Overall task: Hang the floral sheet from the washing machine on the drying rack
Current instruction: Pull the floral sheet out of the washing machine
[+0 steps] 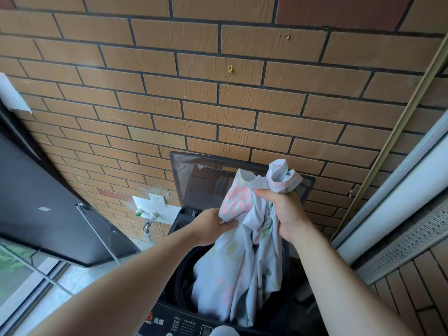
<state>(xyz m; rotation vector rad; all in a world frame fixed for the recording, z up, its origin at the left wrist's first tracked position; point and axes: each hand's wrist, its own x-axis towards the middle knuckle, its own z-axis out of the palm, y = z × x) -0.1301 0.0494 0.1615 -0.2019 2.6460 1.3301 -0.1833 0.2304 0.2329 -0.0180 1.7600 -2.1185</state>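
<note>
Hands (211, 226) (283, 209) gripping floral sheet (242, 263)

The washing machine (184, 321) stands before me against the brick wall (218, 105), its lid (194, 180) upright behind the opening. The floral sheet (242, 263) runs from my left grip (208, 226) and right grip (286, 214) down into it.

Soft, even daylight covers the brick wall (194, 105) before me, shadows faint. The wide lens bows its courses near the edges; the washing machine (180, 275) tub is dark.
</note>
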